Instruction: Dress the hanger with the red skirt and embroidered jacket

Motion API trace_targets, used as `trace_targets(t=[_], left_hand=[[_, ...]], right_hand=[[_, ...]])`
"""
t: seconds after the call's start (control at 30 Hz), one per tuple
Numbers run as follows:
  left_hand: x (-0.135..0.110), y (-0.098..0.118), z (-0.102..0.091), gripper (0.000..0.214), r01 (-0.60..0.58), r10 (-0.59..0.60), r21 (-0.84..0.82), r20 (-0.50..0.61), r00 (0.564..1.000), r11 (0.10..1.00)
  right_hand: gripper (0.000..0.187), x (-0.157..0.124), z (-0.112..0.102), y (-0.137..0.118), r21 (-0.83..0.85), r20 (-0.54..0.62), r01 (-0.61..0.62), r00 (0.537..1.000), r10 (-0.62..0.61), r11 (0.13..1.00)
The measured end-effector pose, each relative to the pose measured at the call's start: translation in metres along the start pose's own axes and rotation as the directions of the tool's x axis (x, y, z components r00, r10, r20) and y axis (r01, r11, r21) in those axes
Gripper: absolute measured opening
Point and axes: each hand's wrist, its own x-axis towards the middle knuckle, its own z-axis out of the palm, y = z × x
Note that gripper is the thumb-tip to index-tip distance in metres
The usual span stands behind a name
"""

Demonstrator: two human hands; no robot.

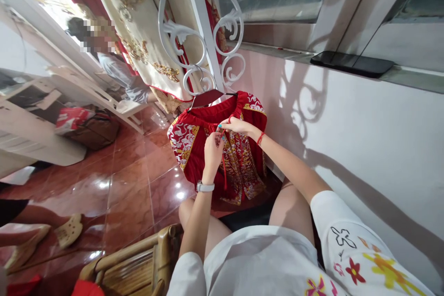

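A red jacket with gold and white embroidery (189, 148) hangs on a dark hanger (206, 98) from a white scrolled metal stand (203, 37) in front of me. My left hand (212, 150) pinches the garment's front just below the collar, where a red cord hangs down. My right hand (237, 126) grips the collar edge right above it; a red string is around that wrist. Both hands touch each other at the neckline. I sit with bare knees under the garment.
A dark phone (352, 64) lies on the window sill at right. A cream and gold garment (138, 23) hangs behind the stand. Another person (121, 71) sits at the back left. A red bag (86, 125) rests on the tiled floor, and a bamboo chair (138, 263) is at my left.
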Motion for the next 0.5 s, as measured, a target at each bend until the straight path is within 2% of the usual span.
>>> trace_targets(t=[0.1, 0.17, 0.2, 0.27, 0.33, 0.37, 0.5], left_hand=[[0.011, 0.011, -0.008, 0.017, -0.101, 0.124, 0.190, -0.115, 0.986, 0.977], [0.027, 0.019, -0.012, 0.022, -0.180, 0.203, 0.185, -0.113, 0.973, 0.966], [0.037, 0.023, -0.014, 0.023, -0.226, 0.237, 0.144, -0.058, 0.970, 0.963], [0.062, 0.028, -0.016, 0.023, -0.266, 0.260, 0.022, 0.153, 0.953, 0.964], [0.087, 0.030, -0.015, 0.023, -0.205, 0.210, -0.054, 0.379, 0.901, 0.977], [0.098, 0.030, -0.014, 0.024, -0.164, 0.172, -0.057, 0.454, 0.874, 0.985], [0.121, 0.029, -0.009, 0.030, -0.048, 0.075, -0.060, 0.592, 0.802, 0.997]], right_hand=[[0.039, -0.010, -0.002, 0.003, -0.071, -0.161, 0.027, 0.986, -0.038, 0.997], [0.042, -0.018, -0.003, 0.004, -0.147, -0.255, 0.048, 0.963, -0.085, 0.988], [0.043, -0.022, -0.002, 0.004, -0.173, -0.295, 0.057, 0.949, -0.107, 0.983], [0.046, -0.027, 0.000, 0.004, -0.188, -0.365, 0.063, 0.922, -0.129, 0.980], [0.050, -0.029, 0.005, 0.003, -0.176, -0.433, 0.062, 0.891, -0.134, 0.982], [0.052, -0.029, 0.008, 0.003, -0.163, -0.464, 0.065, 0.875, -0.134, 0.985], [0.051, -0.025, 0.016, 0.003, -0.038, -0.589, 0.158, 0.794, -0.150, 0.987]])
